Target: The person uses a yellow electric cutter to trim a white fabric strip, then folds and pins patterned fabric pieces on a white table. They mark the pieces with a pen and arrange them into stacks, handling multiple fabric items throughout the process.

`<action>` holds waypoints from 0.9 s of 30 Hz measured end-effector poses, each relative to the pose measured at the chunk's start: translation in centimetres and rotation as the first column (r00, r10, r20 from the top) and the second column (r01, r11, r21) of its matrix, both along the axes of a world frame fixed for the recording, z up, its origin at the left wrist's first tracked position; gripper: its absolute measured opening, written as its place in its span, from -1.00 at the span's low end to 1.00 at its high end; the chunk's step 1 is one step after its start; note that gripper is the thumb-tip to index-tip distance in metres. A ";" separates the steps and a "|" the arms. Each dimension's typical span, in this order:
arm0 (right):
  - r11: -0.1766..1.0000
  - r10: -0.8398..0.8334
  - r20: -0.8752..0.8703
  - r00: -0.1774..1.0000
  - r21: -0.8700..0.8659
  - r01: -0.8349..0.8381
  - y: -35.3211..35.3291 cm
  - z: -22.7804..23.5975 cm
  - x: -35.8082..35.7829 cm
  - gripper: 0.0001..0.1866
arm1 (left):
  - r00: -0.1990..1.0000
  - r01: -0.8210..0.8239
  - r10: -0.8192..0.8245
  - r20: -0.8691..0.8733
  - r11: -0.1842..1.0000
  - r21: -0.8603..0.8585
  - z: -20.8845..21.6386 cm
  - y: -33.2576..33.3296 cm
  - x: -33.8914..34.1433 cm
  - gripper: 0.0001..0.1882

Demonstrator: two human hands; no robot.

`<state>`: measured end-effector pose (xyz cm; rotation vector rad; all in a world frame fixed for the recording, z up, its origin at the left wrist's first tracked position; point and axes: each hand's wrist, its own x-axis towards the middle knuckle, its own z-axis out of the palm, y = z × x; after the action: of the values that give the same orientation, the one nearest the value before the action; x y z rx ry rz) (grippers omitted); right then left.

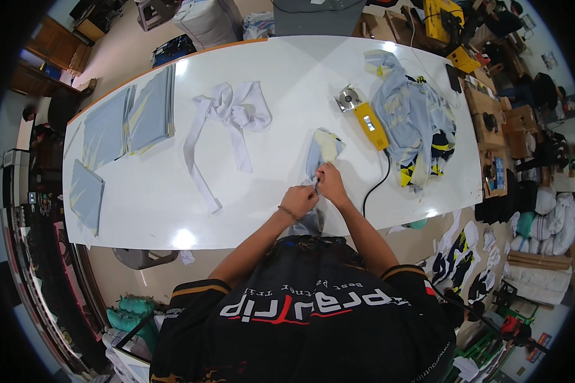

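Observation:
Near the table's front edge, my left hand and my right hand meet, both closed on a bunched strip of grey-blue fabric. Its upper end, with a pale yellow patch, lies on the white table beyond my fingers; the lower end hangs toward my body. Exactly how the fingertips grip it is too small to tell. To the right of my hands lies a yellow electric rotary cutter with a round metal head and a black cord. A loose white fabric strip lies to the left.
Stacks of folded grey-blue cut panels occupy the table's left end. A heap of grey, navy and yellow fabric lies at the right, near a black phone. Scraps litter the floor at right; a grey stool stands under the front edge.

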<state>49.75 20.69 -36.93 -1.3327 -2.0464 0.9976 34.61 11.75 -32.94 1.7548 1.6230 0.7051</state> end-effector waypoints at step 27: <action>0.962 -0.262 0.018 0.965 -0.070 0.262 -0.1 -1.2 -1.9 -0.87 | 0.999 -0.026 0.026 -0.032 1.000 -0.015 -0.3 0.3 -0.3 -0.79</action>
<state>47.89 20.58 -38.13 -1.5984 -1.7941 0.9545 34.29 12.08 -33.22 1.7455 1.6710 0.6778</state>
